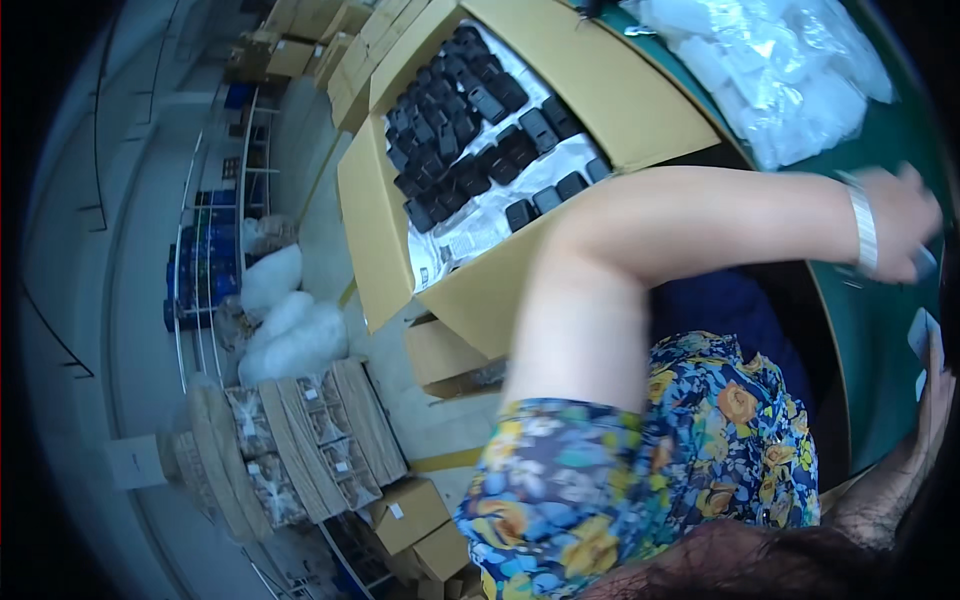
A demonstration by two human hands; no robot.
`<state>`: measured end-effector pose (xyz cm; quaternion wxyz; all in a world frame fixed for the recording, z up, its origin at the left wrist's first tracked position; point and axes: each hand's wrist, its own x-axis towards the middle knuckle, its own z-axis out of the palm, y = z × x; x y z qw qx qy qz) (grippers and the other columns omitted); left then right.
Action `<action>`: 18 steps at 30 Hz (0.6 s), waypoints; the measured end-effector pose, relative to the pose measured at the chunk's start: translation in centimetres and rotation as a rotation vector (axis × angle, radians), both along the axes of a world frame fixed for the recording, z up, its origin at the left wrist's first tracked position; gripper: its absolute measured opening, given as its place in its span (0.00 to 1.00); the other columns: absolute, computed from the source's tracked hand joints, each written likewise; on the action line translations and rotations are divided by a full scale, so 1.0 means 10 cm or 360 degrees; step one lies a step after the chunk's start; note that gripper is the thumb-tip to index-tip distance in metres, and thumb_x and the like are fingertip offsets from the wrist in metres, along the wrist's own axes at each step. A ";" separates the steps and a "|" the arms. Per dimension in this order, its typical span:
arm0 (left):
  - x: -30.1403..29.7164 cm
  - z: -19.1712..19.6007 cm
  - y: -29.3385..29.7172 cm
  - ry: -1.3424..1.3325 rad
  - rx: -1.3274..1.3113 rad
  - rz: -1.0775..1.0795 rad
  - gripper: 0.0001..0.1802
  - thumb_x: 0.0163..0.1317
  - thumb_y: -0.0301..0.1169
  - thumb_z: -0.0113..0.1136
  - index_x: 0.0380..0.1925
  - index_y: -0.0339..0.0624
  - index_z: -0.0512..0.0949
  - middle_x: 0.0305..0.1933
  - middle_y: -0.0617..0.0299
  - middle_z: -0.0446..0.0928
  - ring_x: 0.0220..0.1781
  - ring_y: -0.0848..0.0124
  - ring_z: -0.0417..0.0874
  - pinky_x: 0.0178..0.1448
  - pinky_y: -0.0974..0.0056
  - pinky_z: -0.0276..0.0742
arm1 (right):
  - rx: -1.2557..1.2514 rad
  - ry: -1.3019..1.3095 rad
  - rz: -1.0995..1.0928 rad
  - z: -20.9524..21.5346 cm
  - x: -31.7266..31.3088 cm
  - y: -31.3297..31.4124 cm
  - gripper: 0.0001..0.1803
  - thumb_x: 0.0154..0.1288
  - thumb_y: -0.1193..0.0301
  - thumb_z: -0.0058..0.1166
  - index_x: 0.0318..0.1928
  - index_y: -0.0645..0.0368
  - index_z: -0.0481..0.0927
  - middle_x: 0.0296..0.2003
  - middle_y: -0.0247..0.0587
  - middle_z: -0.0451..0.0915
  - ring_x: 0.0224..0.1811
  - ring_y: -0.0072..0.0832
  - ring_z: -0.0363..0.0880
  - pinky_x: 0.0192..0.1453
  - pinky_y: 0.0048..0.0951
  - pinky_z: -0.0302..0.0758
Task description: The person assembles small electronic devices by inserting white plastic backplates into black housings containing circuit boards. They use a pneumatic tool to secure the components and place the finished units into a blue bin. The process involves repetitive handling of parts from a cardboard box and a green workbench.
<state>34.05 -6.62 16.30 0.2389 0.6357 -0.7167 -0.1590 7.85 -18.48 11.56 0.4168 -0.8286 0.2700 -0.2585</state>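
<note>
My left arm reaches across to the right over a green table (880, 340). A silver-coloured band circles that wrist. My left hand (898, 222) is smeared by motion, and a small grey-blue patch (925, 263) shows at its fingers; I cannot make out whether it is held. Lower at the right edge, my right hand (936, 395) is partly cut off by the dark rim. Its fingers are closed on a pale flat piece (919, 335). Clear plastic bags with white contents (770, 80) lie on the table beyond my left hand.
An open cardboard box (380, 235), lined with white sheeting, holds many black plastic parts (440, 120) beside my left arm. On the floor at left are white bundles (295, 340), stacked cartons (410, 515) and a metal rack (243, 180) with blue bins (205, 250).
</note>
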 end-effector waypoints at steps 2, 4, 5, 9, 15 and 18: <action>0.41 0.50 0.84 0.0256 -0.0200 0.0433 0.25 0.45 0.39 0.63 0.41 0.36 0.72 0.38 0.49 0.74 0.42 0.53 0.76 0.44 0.54 0.74 | 0.0261 -0.0201 0.0541 0.63 0.60 0.03 0.23 0.55 0.71 0.61 0.49 0.69 0.69 0.45 0.53 0.72 0.46 0.38 0.72 0.50 0.37 0.72; 0.88 0.57 1.65 0.0011 -0.0441 0.0663 0.23 0.49 0.35 0.63 0.47 0.43 0.72 0.37 0.52 0.74 0.42 0.56 0.76 0.46 0.58 0.74 | 0.0301 -0.0002 0.0380 0.89 1.08 0.71 0.22 0.61 0.66 0.48 0.54 0.64 0.67 0.53 0.47 0.68 0.56 0.35 0.69 0.63 0.33 0.60; 1.06 0.63 2.19 -0.0240 -0.0292 0.0881 0.23 0.51 0.31 0.62 0.49 0.45 0.71 0.38 0.54 0.74 0.42 0.58 0.75 0.47 0.60 0.73 | 0.0337 -0.0029 0.0656 0.96 1.38 0.93 0.22 0.59 0.69 0.50 0.54 0.63 0.67 0.52 0.46 0.69 0.55 0.35 0.69 0.61 0.32 0.62; 0.99 0.51 3.54 -0.0118 0.0137 0.1584 0.21 0.55 0.30 0.58 0.50 0.43 0.70 0.44 0.51 0.69 0.47 0.58 0.72 0.50 0.62 0.70 | 0.0270 -0.0121 0.1543 1.16 2.43 1.74 0.20 0.56 0.76 0.50 0.51 0.64 0.69 0.49 0.44 0.69 0.51 0.35 0.71 0.56 0.33 0.68; 0.81 0.30 3.79 -0.0095 0.0451 0.1770 0.27 0.49 0.30 0.64 0.53 0.44 0.71 0.43 0.49 0.67 0.43 0.55 0.74 0.44 0.60 0.73 | -0.0589 -0.0047 0.2061 0.86 3.24 2.62 0.22 0.48 0.80 0.56 0.48 0.67 0.71 0.48 0.51 0.69 0.51 0.45 0.71 0.52 0.34 0.72; 0.74 0.32 3.71 -0.0180 0.0615 0.1678 0.32 0.45 0.32 0.68 0.53 0.45 0.70 0.44 0.48 0.67 0.40 0.52 0.75 0.43 0.58 0.74 | -0.1023 0.0174 0.2250 0.71 3.32 2.83 0.19 0.44 0.79 0.59 0.41 0.67 0.74 0.46 0.51 0.69 0.48 0.43 0.72 0.53 0.35 0.72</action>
